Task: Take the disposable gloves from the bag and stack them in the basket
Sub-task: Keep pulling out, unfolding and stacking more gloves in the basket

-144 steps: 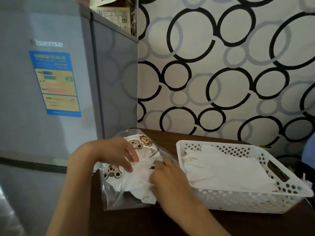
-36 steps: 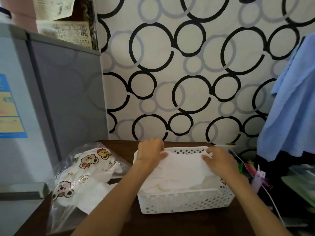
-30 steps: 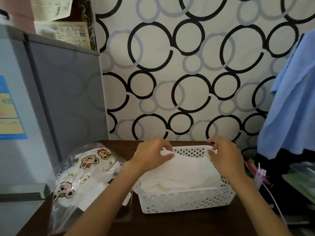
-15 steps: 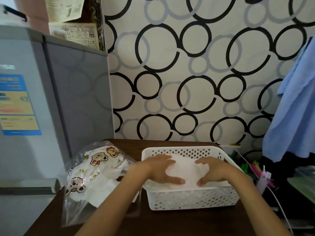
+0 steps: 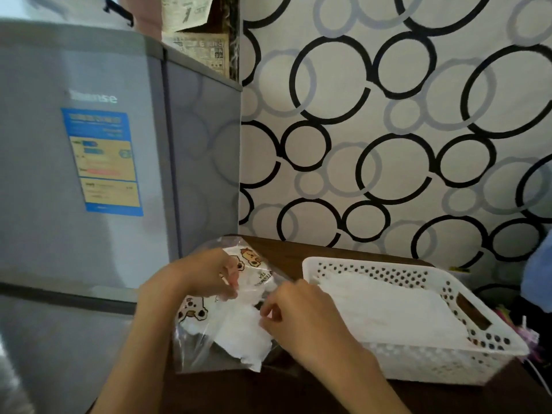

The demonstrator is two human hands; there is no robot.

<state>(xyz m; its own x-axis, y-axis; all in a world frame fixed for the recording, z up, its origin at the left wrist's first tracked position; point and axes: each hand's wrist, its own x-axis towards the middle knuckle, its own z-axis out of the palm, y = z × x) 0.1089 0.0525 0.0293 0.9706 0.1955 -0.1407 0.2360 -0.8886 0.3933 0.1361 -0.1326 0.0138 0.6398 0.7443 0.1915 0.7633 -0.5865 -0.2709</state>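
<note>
Both hands at the bag [image 5: 209, 345], which lies on the table [image 5: 298, 252] left of and touching the basket [image 5: 418, 366]. Left hand [image 5: 203, 279] pinches the clear bag film at its mouth, holding it up. Right hand [image 5: 301, 315] has thumb and fingers curled at the opening, looks to be pinching a white glove [image 5: 239, 333], contact partly hidden. Remaining gloves sit in the bag just left of the right hand; stack in basket [image 5: 388, 309] lies to its right. Right hand is the nearer one, so the pull runs rightward out of the mouth
</note>
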